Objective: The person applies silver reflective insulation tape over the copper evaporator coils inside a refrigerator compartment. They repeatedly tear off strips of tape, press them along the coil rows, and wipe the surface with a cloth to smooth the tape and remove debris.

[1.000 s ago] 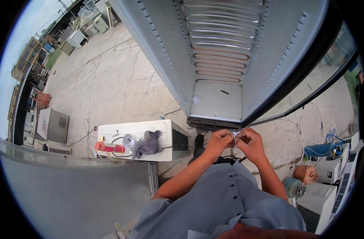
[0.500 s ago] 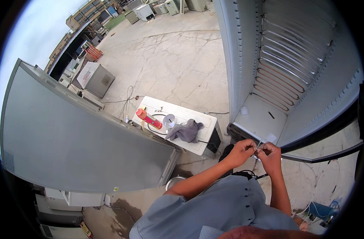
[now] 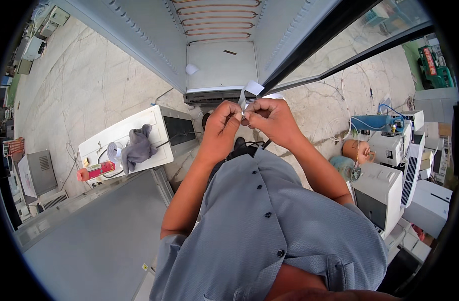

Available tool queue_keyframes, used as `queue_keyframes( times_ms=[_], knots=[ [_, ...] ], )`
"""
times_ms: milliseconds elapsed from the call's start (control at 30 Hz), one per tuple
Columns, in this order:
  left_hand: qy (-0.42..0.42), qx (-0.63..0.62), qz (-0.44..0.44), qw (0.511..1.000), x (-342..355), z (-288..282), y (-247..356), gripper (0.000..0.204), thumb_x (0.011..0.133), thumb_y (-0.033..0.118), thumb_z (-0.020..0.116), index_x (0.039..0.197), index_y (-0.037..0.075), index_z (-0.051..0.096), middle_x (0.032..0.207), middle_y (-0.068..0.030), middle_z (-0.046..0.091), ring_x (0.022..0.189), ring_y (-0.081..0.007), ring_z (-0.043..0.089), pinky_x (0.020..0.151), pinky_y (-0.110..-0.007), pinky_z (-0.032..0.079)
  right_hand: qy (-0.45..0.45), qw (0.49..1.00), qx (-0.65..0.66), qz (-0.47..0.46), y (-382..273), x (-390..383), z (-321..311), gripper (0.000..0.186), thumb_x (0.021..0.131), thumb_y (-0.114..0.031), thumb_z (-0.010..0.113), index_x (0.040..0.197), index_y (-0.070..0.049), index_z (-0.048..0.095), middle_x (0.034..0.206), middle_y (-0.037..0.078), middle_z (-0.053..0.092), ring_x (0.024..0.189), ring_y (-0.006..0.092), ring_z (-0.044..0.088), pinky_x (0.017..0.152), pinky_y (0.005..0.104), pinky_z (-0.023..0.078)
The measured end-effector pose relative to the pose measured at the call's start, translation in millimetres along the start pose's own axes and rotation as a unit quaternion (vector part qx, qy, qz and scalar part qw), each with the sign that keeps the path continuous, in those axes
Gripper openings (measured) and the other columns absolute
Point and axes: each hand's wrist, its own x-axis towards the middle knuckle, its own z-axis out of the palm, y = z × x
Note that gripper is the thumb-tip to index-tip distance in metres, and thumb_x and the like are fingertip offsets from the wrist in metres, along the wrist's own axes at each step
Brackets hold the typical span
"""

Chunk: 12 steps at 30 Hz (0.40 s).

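Pinching: left hand (image 3: 220, 126) and right hand (image 3: 271, 119) meet at chest height, fingertips closed on a white strip of tape (image 3: 248, 93), likely held close for fine work.
Strip: it curls up from between the thumbs, free end lifted clear of the fingers (what's under them can't be told).
Backdrop: open cabinet (image 3: 222, 65) with copper coils lies just ahead on the concrete.
Side table: white appliance (image 3: 139, 138) carries a grey rag (image 3: 137, 145) and red tool (image 3: 96, 170), parked within reach.
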Motion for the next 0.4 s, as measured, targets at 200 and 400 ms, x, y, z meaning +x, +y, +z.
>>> queue_keyframes(
  times_ms=[200, 400],
  knots=[
    [-0.035, 0.11, 0.069, 0.991, 9, -1, -3, 0.008, 0.099, 0.007, 0.054, 0.097, 0.0, 0.054, 0.094, -0.0059, 0.053, 0.083, -0.015, 0.049, 0.074, -0.028, 0.042, 0.018, 1.0, -0.02, 0.002, 0, -5, -5, 0.012, 0.088, -0.006, 0.071, 0.088, 0.006, 0.07, 0.082, 0.005, 0.071, 0.078, 0.0081, 0.066, 0.071, 0.0238, 0.053],
    [-0.031, 0.169, 0.082, 0.982, 12, 1, 8, 0.006, 0.094, 0.004, 0.057, 0.096, 0.0, 0.053, 0.093, -0.0107, 0.054, 0.083, -0.0241, 0.052, 0.076, -0.032, 0.045, 0.017, 0.999, -0.04, 0.001, 0, 0, -7, 0.012, 0.088, -0.007, 0.072, 0.087, 0.005, 0.071, 0.08, 0.004, 0.071, 0.077, 0.0069, 0.065, 0.069, 0.023, 0.053]
  ],
)
